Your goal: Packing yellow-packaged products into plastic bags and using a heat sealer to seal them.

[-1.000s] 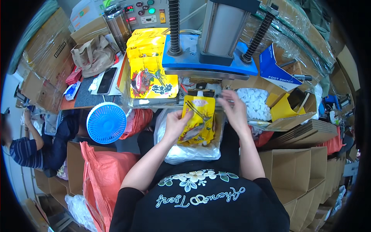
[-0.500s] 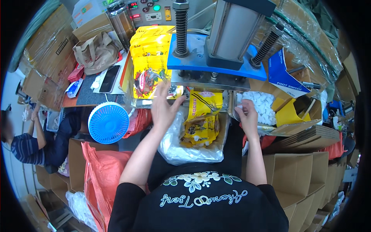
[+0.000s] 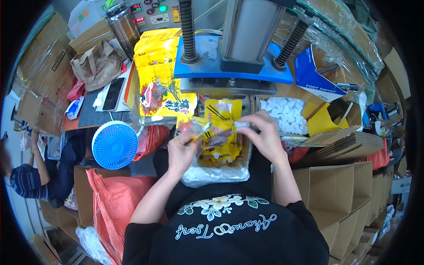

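My left hand (image 3: 182, 155) is closed on the edge of a yellow printed pouch (image 3: 187, 126), held up in front of the press. Opposite it, my right hand (image 3: 264, 134) pinches a small white piece (image 3: 242, 125) close to the pouch's side; its exact kind is too small to tell. Another yellow pouch (image 3: 224, 108) lies below the blue-topped press (image 3: 274, 73) and hangs toward me. Under my hands, a box lined with clear plastic (image 3: 216, 176) holds several yellow pouches. To the left lies a fanned stack of yellow pouches (image 3: 154, 77).
A tray of small white pieces (image 3: 285, 114) sits right of the press. A blue fan (image 3: 115, 145), a phone (image 3: 113, 94) and a cloth bag (image 3: 98, 64) are at left. Cardboard boxes (image 3: 333, 190) crowd the right, a red sack (image 3: 117, 198) the lower left. Another person (image 3: 33, 176) sits far left.
My left hand has come down from the pouch stack with a yellow pouch. My right hand has moved left from the tray's edge, a white piece in its fingers. The whole view has shifted slightly.
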{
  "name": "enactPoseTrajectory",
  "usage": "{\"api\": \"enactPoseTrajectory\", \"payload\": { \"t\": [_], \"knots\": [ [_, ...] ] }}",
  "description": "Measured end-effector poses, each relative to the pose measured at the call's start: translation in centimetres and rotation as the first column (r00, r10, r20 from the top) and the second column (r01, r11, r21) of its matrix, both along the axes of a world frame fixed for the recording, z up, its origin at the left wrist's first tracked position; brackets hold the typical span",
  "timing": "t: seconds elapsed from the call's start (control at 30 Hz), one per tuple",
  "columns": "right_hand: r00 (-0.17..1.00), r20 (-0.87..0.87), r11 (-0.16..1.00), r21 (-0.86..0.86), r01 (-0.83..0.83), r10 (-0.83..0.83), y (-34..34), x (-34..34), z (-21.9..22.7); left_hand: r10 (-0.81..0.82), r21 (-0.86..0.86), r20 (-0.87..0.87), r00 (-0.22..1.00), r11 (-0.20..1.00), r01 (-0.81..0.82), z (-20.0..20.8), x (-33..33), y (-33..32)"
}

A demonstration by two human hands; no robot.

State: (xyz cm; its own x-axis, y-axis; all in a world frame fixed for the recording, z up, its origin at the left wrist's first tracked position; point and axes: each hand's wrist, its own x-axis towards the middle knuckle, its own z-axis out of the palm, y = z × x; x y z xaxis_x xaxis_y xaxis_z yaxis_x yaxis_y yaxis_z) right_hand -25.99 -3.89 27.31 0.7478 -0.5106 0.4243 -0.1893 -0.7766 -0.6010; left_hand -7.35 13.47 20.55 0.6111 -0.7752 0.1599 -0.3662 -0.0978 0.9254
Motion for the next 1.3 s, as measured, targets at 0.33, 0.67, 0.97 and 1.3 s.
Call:
{"api": "enactPoseTrajectory", "payload": {
  "t": [0.33, 0.67, 0.97, 1.3],
  "knots": [
    [0.996, -0.012, 0.882, 0.464, -0.076, 0.092, 0.9, 0.5, -0.8, -0.144, 0.079, -0.226, 0.964, 0.983, 0.165, -2.6, -2.3, -0.3],
    [0.961, -0.189, 0.926, 0.357, -0.122, 0.199, -1.4, 0.0, -1.4, -0.270, -0.142, -0.170, 0.948, 0.958, 0.248, -4.8, -2.4, -2.0],
    [0.932, -0.079, 0.931, 0.075, 0.358, -0.353, -4.9, -0.4, -2.0, -0.082, -0.076, -0.633, 0.770, 0.996, 0.044, -1.2, -2.1, -6.4],
    [0.865, -0.144, 0.869, -0.209, 0.448, -0.481, -7.3, -0.7, -5.7, -0.051, 0.044, -0.416, 0.908, 0.996, 0.076, 0.8, 0.2, -7.2]
  ]
}}
